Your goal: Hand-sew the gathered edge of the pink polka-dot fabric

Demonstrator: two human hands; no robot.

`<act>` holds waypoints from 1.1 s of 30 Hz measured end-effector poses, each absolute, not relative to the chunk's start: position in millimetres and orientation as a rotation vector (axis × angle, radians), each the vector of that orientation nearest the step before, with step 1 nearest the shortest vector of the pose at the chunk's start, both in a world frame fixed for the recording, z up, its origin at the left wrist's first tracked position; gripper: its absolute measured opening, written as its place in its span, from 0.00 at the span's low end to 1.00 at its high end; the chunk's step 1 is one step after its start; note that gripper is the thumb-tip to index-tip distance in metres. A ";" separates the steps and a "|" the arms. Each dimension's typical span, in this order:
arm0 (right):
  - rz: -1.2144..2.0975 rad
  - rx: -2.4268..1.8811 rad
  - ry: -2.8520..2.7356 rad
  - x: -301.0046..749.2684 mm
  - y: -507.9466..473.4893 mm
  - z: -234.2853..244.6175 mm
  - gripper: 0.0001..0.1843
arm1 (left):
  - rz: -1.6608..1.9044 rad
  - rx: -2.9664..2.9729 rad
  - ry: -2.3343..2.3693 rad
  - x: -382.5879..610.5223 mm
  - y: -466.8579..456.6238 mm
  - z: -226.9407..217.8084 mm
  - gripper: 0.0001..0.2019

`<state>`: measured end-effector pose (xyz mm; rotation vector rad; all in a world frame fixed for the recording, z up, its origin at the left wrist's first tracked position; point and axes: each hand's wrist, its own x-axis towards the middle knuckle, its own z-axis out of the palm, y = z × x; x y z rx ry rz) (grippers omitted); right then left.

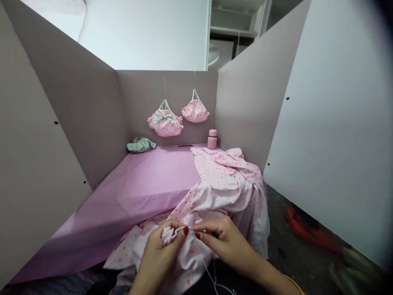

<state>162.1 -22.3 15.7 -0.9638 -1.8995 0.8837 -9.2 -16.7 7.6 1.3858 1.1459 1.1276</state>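
My left hand is closed on a gathered, pleated edge of white-pink dotted fabric, pinched between thumb and forefinger. Right beside it, my right hand pinches what looks like a thin sewing needle at the fabric's edge; most of it is hidden by the fingertips. A pale thread hangs in a loop below the right hand. The dotted fabric spreads from my lap up over the right side of the table.
A purple cloth covers the table. At the back stand a pink bottle, a dark red pen-like stick and a bundle of green patterned fabric. Two dotted pouches hang on the back panel. Grey panels enclose both sides.
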 end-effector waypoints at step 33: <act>0.773 -1.079 -1.914 160.0 -22.6 8.4 0.13 | 1.111 1.356 1.049 -8.8 -16.8 -1.3 0.08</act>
